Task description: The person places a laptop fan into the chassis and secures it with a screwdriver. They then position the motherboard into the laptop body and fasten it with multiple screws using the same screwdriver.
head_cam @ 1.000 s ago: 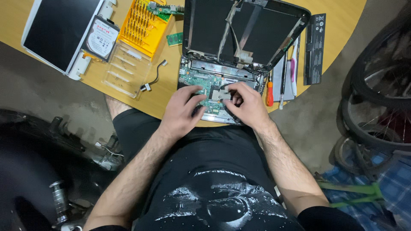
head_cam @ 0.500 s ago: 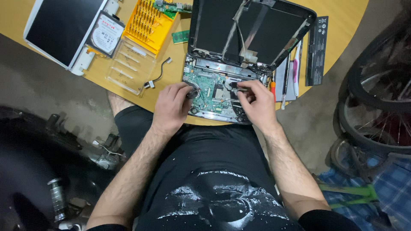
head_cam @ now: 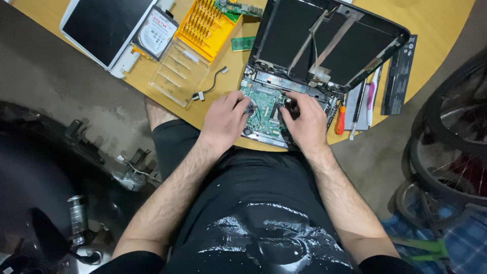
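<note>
Laptop point(head_cam: 304, 76), opened up and stripped, sits at the near edge of the round wooden table point(head_cam: 441, 20). Its base, with the green circuit board point(head_cam: 264, 104) exposed, lies closest to the person; the dark lid panel leans away toward the far side, so the long axis runs roughly left to right, skewed slightly clockwise.

Left hand point(head_cam: 223, 119) rests on the left part of the board, fingers curled and close together, tips pressing down near a round component. Whether it pinches anything cannot be told. Right hand point(head_cam: 304, 122) lies on the right part of the board, fingers bent and bunched at a small dark part near the hinge; what it grips is hidden.

Just right of the laptop lie an orange-handled screwdriver point(head_cam: 341, 119), a pink-handled tool point(head_cam: 370, 99) and a flat black battery bar point(head_cam: 401, 73). To the left are a clear plastic lid point(head_cam: 177, 71), a yellow bit holder point(head_cam: 205, 28), a short grey cable point(head_cam: 210, 83), a small green memory stick point(head_cam: 243, 43), a metal-cased hard drive point(head_cam: 156, 33) and a dark flat panel with white rim point(head_cam: 104, 25).
</note>
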